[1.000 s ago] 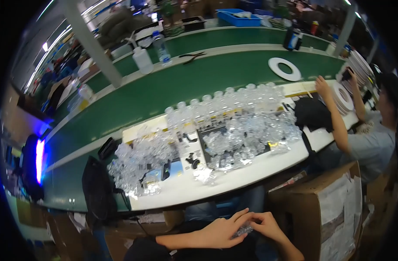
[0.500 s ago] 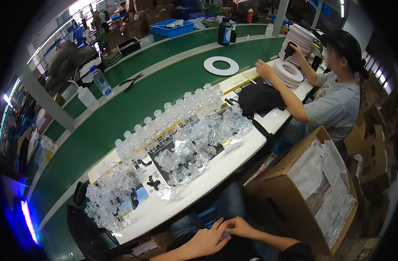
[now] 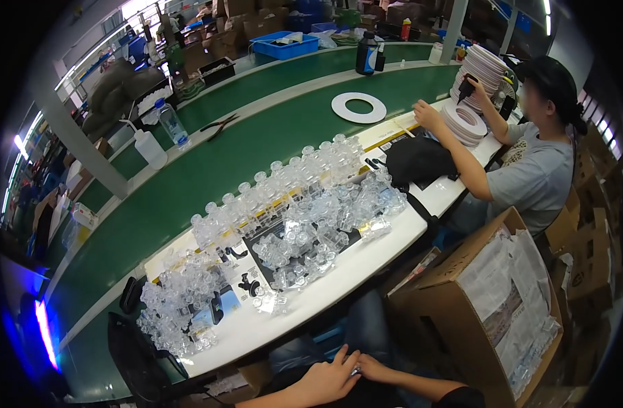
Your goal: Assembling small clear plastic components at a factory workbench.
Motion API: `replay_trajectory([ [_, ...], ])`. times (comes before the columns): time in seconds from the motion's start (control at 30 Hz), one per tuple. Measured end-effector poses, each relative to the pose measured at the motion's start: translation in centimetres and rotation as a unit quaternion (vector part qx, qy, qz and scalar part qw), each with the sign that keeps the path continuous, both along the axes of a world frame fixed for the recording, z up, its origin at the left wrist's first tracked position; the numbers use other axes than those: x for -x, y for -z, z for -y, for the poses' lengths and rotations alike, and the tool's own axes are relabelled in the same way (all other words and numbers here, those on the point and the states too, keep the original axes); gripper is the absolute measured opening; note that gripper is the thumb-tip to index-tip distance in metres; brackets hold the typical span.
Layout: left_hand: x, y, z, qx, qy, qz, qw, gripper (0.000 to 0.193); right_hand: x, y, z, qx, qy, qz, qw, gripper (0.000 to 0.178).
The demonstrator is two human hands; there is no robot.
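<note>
Low in the view, my left hand (image 3: 327, 381) and my right hand (image 3: 377, 370) meet over my lap. Both are closed around a small clear plastic piece (image 3: 356, 371), mostly hidden by the fingers; only a glint of it shows. On the white table in front of me lie similar clear plastic parts: a loose heap on the left (image 3: 179, 296), another heap in the middle (image 3: 301, 238), and upright ones in a long row (image 3: 274, 187) along the far side.
An open cardboard box (image 3: 427, 306) with paper and clear parts stands at my right. Beyond the table (image 3: 247, 340) runs a green belt (image 3: 257, 129) bearing a white ring (image 3: 335, 109), pliers (image 3: 220, 126) and bottles (image 3: 150, 149). A co-worker (image 3: 529, 170) sits right, beside stacked rings.
The whole view has shifted slightly right and down. My hands stay together, the right one now lower against the left, and less of the clear piece shows.
</note>
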State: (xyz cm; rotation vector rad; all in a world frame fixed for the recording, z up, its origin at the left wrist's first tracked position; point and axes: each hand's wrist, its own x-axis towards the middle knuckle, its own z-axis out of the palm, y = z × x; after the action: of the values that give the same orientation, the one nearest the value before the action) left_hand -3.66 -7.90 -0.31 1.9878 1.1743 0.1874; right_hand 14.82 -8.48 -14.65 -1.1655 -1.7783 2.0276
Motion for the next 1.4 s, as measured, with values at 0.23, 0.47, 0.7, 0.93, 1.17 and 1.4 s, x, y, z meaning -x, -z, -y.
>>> replay_trajectory([
  [0.23,-0.3,0.3,-0.1,-0.014,0.007,0.002,1.0,0.051,0.1,-0.1,0.5,0.106,0.081,-0.013,0.991,0.032],
  [0.47,0.3,0.5,-0.3,0.004,0.006,-0.002,1.0,0.053,0.7,-1.0,0.2,0.089,0.073,-0.037,0.993,0.031],
  [0.7,1.8,-0.4,-2.3,0.113,0.02,0.045,0.992,0.056,0.2,-3.5,-2.6,0.109,-0.056,0.027,0.992,0.03],
  [0.93,2.2,-0.9,-2.3,0.05,-0.036,0.084,0.995,0.056,0.6,-4.3,-2.4,0.167,0.046,-0.039,0.984,0.031],
  [1.17,4.3,-2.4,-4.1,0.041,-0.076,0.163,0.983,0.056,0.5,-7.7,-5.8,0.006,0.042,-0.035,0.998,0.026],
  [1.4,2.0,-0.6,-3.0,0.052,-0.248,0.549,0.796,0.047,1.5,-10.9,-6.1,0.067,0.19,-0.369,0.908,0.058],
])
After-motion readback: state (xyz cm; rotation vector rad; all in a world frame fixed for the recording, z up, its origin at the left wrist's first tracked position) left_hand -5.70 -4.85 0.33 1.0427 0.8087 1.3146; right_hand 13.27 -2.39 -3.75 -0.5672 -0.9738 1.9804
